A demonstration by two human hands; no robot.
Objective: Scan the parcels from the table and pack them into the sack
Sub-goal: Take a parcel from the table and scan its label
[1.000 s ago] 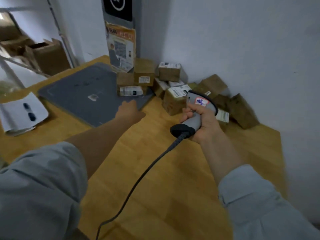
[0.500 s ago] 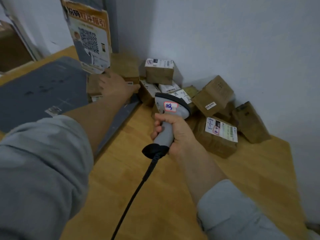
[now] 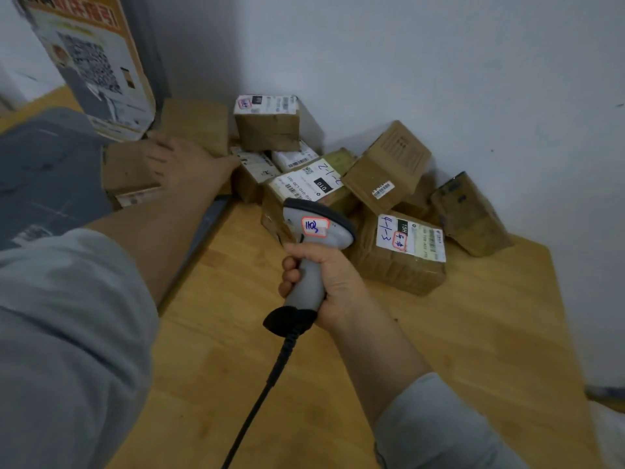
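A person's right hand (image 3: 333, 282) grips the grey handle of a corded barcode scanner (image 3: 314, 238), fingers wrapped round it. The scanner head, which bears a red-bordered sticker with blue handwriting, points toward a heap of cardboard parcels in the far corner of the wooden table (image 3: 473, 333), against the white wall (image 3: 439, 62). The scanner's black cable (image 3: 267, 384) trails back over the table toward the near edge.

The left hand (image 3: 184, 164), blurred, rests with fingers spread on top of a brown parcel (image 3: 126, 174). That parcel sits at the left of the heap, on the far edge of a grey mat (image 3: 44, 170) and just below a leaning printed board with a QR code (image 3: 94, 62).

Directly ahead of the scanner lies a parcel whose white label is hand-marked "2-1-2" (image 3: 311, 184). To its right, nearest the table's middle, is a larger parcel marked "4-1-3" (image 3: 399, 262). Behind them a tilted plain box with a small barcode sticker (image 3: 389, 164) leans on the pile. A box with a white label on its top (image 3: 267, 123) sits highest, close to the wall. A darker carton (image 3: 470, 214) lies at the heap's right end, touching the wall. Grey sleeves cover both of the person's arms.
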